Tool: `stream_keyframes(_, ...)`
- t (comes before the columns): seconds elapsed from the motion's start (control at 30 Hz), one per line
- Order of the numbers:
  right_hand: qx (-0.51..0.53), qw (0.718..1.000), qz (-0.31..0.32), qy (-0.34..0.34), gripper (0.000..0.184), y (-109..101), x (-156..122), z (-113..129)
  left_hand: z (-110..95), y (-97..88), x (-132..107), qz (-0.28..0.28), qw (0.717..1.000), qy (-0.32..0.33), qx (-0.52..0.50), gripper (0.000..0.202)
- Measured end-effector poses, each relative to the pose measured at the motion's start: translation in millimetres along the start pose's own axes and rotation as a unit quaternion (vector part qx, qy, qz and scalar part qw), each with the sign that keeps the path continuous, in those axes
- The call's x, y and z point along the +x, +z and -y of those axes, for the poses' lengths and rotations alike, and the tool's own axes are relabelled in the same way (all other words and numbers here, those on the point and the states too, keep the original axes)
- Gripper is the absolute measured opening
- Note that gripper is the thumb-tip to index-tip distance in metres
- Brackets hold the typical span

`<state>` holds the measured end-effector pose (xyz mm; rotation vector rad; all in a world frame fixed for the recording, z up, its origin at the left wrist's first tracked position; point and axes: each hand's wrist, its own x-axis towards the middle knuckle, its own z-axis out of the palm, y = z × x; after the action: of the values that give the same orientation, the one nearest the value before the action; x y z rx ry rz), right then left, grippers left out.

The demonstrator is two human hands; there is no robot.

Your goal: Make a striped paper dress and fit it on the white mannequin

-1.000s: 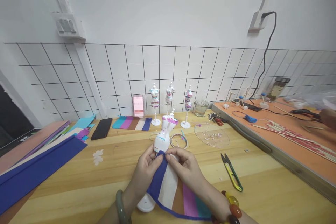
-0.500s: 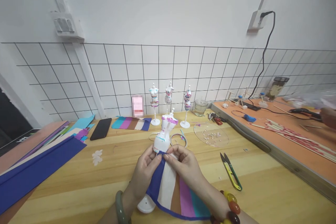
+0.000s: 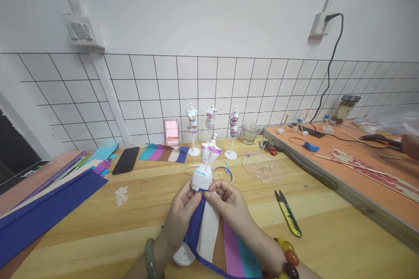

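A small white mannequin (image 3: 202, 176) with purple and turquoise trim leans between my hands at the front of the table. My left hand (image 3: 181, 207) pinches the top edge of a striped skirt piece (image 3: 207, 229) against the mannequin's lower body. Close beside it, my right hand (image 3: 229, 205) pinches the same top edge between thumb and fingers. The skirt piece has blue, cream, brown, purple and teal bands with a blue hem, and hangs down under my right forearm. Below my left wrist shows the mannequin's white round base (image 3: 183, 254); its pole is hidden.
Several small mannequins, one a white stand figure (image 3: 233, 128), are at the back. Yellow-green thread snips (image 3: 288, 214) lie right, near a clear disc (image 3: 262, 167) with beads. Coloured sheets (image 3: 49, 209) and a phone (image 3: 126, 160) lie left. Another person's hand (image 3: 410, 144) is far right.
My hands hold nearly the same place on the skirt's top edge. The skirt's lower part and the mannequin's base have shifted slightly.
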<state>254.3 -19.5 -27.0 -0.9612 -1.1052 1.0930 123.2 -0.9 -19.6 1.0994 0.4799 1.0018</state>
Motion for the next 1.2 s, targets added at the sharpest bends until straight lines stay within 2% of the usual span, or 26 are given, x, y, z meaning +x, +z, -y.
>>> stream_keyframes(0.23, 0.008, 1.000, 0.006, 0.004, 0.032, -2.0, 2.3, -3.9, -1.3, 0.0, -0.3, 0.007, 1.000, -0.004, 0.001, 0.029)
stream_keyframes(0.43, 0.004, 1.000, 0.020, 0.011, 0.033, -3.1, 2.3, -3.9, -6.2, -0.5, -0.8, 0.008, 0.998, 0.016, 0.058, 0.028)
stream_keyframes(0.6, -0.001, 0.999, 0.031, 0.014, 0.033, -1.6, 0.6, -4.1, -3.7, -2.7, -0.1, 0.001, 0.999, 0.003, 0.043, 0.030)
stream_keyframes(0.77, -0.008, 0.999, 0.049, -0.005, 0.031, -1.1, -0.2, -1.6, 0.1, -5.9, 1.9, -0.041, 0.999, -0.011, -0.006, 0.025)
stream_keyframes(0.87, -0.010, 0.998, 0.066, -0.017, 0.028, -1.9, -0.7, 0.2, 0.8, -7.0, 3.5, -0.029, 0.999, -0.026, -0.029, 0.026)
stream_keyframes(1.0, -0.016, 0.999, 0.050, -0.015, 0.026, -2.5, -0.6, -0.4, 1.2, -5.8, 4.6, -0.016, 0.999, -0.036, -0.029, 0.029)
stream_keyframes(1.2, -0.033, 0.998, 0.043, -0.034, 0.028, -1.2, -0.2, -1.1, 2.4, -4.5, 4.1, -0.050, 0.998, -0.040, -0.007, 0.036)
